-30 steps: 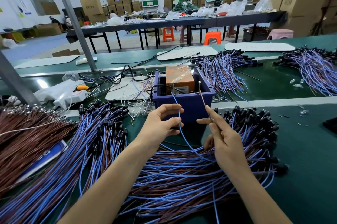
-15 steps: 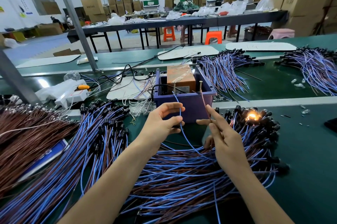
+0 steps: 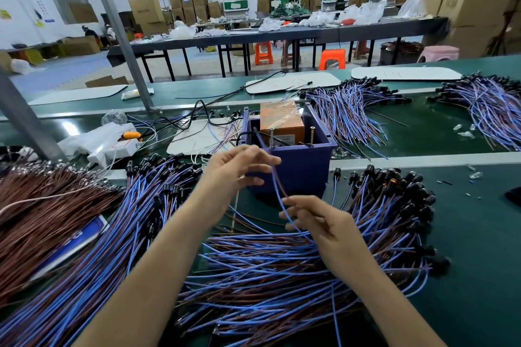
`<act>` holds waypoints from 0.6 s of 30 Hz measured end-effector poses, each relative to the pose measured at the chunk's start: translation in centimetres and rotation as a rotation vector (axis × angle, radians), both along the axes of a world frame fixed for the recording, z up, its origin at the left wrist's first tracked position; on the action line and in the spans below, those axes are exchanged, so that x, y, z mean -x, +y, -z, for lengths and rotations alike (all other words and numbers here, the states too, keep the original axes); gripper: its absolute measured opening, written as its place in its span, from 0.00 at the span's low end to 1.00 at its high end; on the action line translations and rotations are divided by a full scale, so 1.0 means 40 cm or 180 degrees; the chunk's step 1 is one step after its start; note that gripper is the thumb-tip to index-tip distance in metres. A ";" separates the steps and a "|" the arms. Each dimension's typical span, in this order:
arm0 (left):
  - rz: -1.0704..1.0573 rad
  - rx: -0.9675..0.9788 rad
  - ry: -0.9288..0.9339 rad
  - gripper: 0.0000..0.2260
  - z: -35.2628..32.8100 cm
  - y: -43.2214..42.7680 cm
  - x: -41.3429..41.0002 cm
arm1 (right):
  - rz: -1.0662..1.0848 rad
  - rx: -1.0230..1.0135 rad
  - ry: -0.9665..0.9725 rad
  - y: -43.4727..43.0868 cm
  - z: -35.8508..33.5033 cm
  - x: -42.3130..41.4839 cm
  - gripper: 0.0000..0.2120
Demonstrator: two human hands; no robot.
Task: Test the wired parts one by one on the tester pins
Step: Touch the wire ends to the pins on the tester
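Note:
The tester is a purple box (image 3: 298,174) holding an orange unit (image 3: 282,118), with two upright metal pins (image 3: 272,136) (image 3: 312,135) on its near rim. My left hand (image 3: 234,171) is raised in front of the box and pinches the blue and brown leads of one wired part (image 3: 277,188); the lead ends are off the pins. My right hand (image 3: 321,224) sits lower, fingers curled round the same blue lead. The leads run down into a pile of wired parts (image 3: 394,205) with black lamp heads, one faintly glowing (image 3: 393,183).
A second pile of blue-wired parts (image 3: 158,205) lies left of my arm, and a brown wire pile (image 3: 42,219) at far left. More bundles (image 3: 352,112) (image 3: 487,109) lie on the far belt. A white power strip (image 3: 110,146) and metal posts (image 3: 124,44) stand at left.
Both leads touched the pins and a lamp head lit half a second ago. Now the leads are off the pins, my right hand has dropped toward the pile, and the glow has faded.

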State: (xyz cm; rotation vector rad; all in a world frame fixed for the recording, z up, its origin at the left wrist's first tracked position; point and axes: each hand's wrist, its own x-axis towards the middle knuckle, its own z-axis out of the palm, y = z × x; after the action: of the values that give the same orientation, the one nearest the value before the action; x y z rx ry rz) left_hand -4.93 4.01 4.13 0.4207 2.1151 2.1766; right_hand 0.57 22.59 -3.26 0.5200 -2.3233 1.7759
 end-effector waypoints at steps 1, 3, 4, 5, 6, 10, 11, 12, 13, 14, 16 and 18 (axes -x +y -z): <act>-0.0208 0.0167 0.0178 0.14 -0.009 -0.023 0.007 | -0.0130 -0.0019 -0.0108 -0.003 0.000 -0.003 0.16; -0.1052 0.1325 0.0793 0.12 -0.015 -0.084 0.031 | -0.0261 -0.0203 -0.0152 -0.007 -0.001 -0.007 0.18; -0.1489 0.2150 0.1023 0.09 -0.014 -0.119 0.044 | -0.0265 -0.0362 -0.0092 -0.009 -0.001 -0.008 0.17; -0.1722 0.2872 0.1004 0.06 -0.010 -0.155 0.055 | -0.0266 -0.0553 -0.0030 -0.011 0.001 -0.008 0.15; -0.1728 0.3414 0.0738 0.05 -0.002 -0.188 0.065 | -0.0275 -0.0759 0.0012 -0.013 0.003 -0.008 0.12; -0.1078 0.4427 -0.0333 0.11 0.046 -0.231 0.078 | -0.0272 -0.1170 0.0050 -0.017 0.006 -0.008 0.08; -0.1039 0.4678 -0.0306 0.13 0.056 -0.224 0.081 | -0.0263 -0.1160 0.0053 -0.017 0.005 -0.008 0.08; -0.1029 0.5023 -0.0260 0.15 0.067 -0.213 0.086 | -0.0255 -0.1139 0.0056 -0.017 0.004 -0.009 0.08; -0.1024 0.5376 -0.0226 0.17 0.076 -0.200 0.088 | -0.0250 -0.1122 0.0056 -0.017 0.005 -0.009 0.08; -0.1026 0.5631 -0.0232 0.18 0.085 -0.188 0.090 | -0.0245 -0.1112 0.0056 -0.017 0.005 -0.009 0.08; -0.1100 0.5786 -0.0185 0.16 0.099 -0.172 0.092 | -0.0232 -0.1114 0.0063 -0.017 0.007 -0.009 0.07; -0.1160 0.5790 -0.0153 0.12 0.103 -0.170 0.093 | -0.0218 -0.1133 0.0078 -0.018 0.009 -0.009 0.07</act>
State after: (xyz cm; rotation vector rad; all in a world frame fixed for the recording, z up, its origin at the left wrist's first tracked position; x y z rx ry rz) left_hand -8.65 -2.79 0.00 -0.2192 3.0490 -0.3278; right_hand 0.94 21.87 -3.63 0.6746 -2.6460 1.3729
